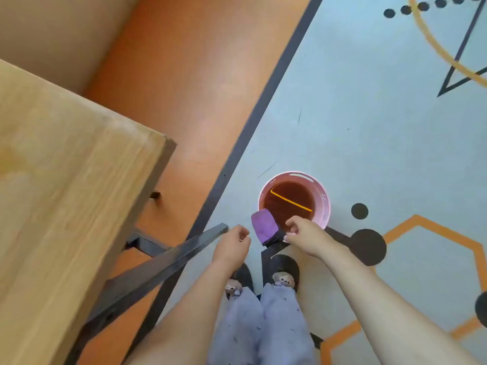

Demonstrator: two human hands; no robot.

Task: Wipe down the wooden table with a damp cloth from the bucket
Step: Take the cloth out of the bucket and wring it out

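Pinching the purple cloth (262,227) by its dark lower edge, your right hand (307,237) holds it at the lower-left rim of the pink bucket (322,204), which stands on the pale patterned floor (369,127) just below frame centre with dark liquid inside. Your left hand (232,246) hangs just left of the cloth, fingers loosely curled, holding nothing. The wooden table (66,180) fills the left of the frame.

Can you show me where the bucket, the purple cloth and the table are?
bucket (323,200): head view, on the right side of its pink wall.
cloth (262,223): head view, middle of the purple part.
table (66,167): head view, bare wooden top.
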